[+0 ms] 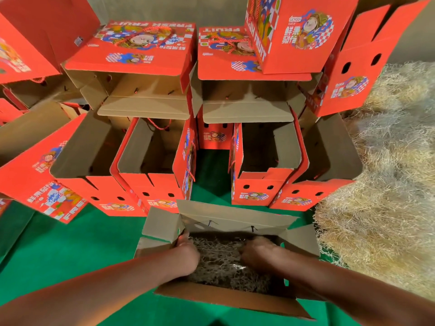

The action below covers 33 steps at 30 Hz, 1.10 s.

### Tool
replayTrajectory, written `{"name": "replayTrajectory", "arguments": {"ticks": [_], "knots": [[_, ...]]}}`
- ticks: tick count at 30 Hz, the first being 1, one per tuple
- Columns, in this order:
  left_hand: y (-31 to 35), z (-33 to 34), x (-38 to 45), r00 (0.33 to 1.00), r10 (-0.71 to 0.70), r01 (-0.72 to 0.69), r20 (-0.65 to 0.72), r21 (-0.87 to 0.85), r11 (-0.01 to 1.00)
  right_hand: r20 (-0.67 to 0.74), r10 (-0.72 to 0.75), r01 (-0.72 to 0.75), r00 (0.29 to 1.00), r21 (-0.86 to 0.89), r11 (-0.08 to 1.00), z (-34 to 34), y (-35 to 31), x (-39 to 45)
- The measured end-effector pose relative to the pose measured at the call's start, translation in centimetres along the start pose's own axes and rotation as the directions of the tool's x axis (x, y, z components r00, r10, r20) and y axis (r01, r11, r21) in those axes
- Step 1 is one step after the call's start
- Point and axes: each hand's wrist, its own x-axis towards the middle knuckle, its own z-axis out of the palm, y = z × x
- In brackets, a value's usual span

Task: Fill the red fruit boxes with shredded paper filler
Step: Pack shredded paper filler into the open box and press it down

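Both hands are down inside the near box, an open carton on the green floor with its flaps spread outward. The left hand sits at the box's left inner wall, its fingers lying against the cardboard and the filler; how far they curl I cannot tell, since the hand is partly sunk in shadow. The right hand rests knuckles-up on the filler toward the right side, its fingers bent down into the strands, but whether they grip a tuft is not clear. The shredded paper already lines the bottom of this box, dark in the shade. Just beyond it stand four open boxes in a row, red outside and brown inside, upright with flaps raised, and their insides look dark. Behind and above them more boxes are stacked, two lying on their sides with printed lids facing up and red cord handles showing. One tilted box leans at the top right. A big heap of pale shredded paper lies to the right, touching the nearest boxes.
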Motion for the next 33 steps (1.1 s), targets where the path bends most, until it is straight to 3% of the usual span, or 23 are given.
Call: {"name": "replayTrajectory", "arguments": {"ticks": [1,3,5,8,11,14,19,22,24,26,29,31,33], "knots": [[0.1,-0.5,-0.6,1.000,0.003,-0.004,-0.010,-0.061,0.998,-0.086,0.015,-0.006,0.996,0.108,0.994,-0.2,0.1,-0.4],[0.5,-1.4,-1.8,0.983,0.055,-0.079,-0.177,-0.132,0.988,-0.199,0.075,-0.026,0.977,0.239,0.971,-0.7,0.2,-0.7],[0.7,-2.1,-2.6,0.919,0.101,-0.173,-0.382,-0.159,0.972,-0.208,0.127,-0.076,0.970,0.235,0.969,-1.1,-0.3,-0.6],[1.3,-2.6,-2.3,0.854,0.191,-0.289,-0.483,-0.136,0.948,-0.128,0.126,-0.100,0.984,0.195,0.976,-1.1,-1.4,-0.5],[2.1,-2.1,-1.2,0.907,0.188,-0.260,-0.377,-0.151,0.954,-0.063,0.071,-0.065,0.995,0.092,0.994,-0.7,-1.8,-0.5],[2.1,-1.3,-0.2,0.966,0.157,-0.191,-0.205,-0.160,0.968,-0.115,-0.008,0.025,0.993,0.147,0.989,-0.6,-1.6,-0.9],[1.2,-1.5,-0.7,0.981,0.155,-0.166,-0.119,-0.093,0.982,-0.027,-0.013,0.019,1.000,0.229,0.973,1.0,-0.9,-2.1],[0.3,-2.0,-2.0,0.956,0.169,-0.213,-0.241,-0.169,0.962,0.045,-0.023,0.009,0.999,0.286,0.958,0.8,-0.7,-2.9],[0.0,-2.4,-2.6,0.897,0.171,-0.289,-0.407,-0.249,0.924,-0.069,0.019,0.002,0.997,0.298,0.955,0.1,-0.5,-2.8],[0.2,-2.9,-2.9,0.861,0.181,-0.336,-0.475,-0.262,0.905,-0.231,0.009,0.037,0.973,0.194,0.980,-0.3,-0.6,-2.2],[1.3,-3.1,-2.8,0.939,0.197,-0.291,-0.283,-0.346,0.892,-0.288,-0.123,0.104,0.950,-0.079,0.991,0.1,-1.2,-0.8],[2.2,-2.4,-2.1,0.975,0.200,-0.223,-0.099,-0.403,0.887,-0.197,-0.139,0.120,0.970,-0.105,0.987,0.3,-1.7,0.1],[3.0,-1.6,-1.0,0.986,0.163,-0.157,-0.023,-0.426,0.891,-0.093,-0.111,0.100,0.989,-0.116,0.988,0.5,-1.9,0.4]]}}
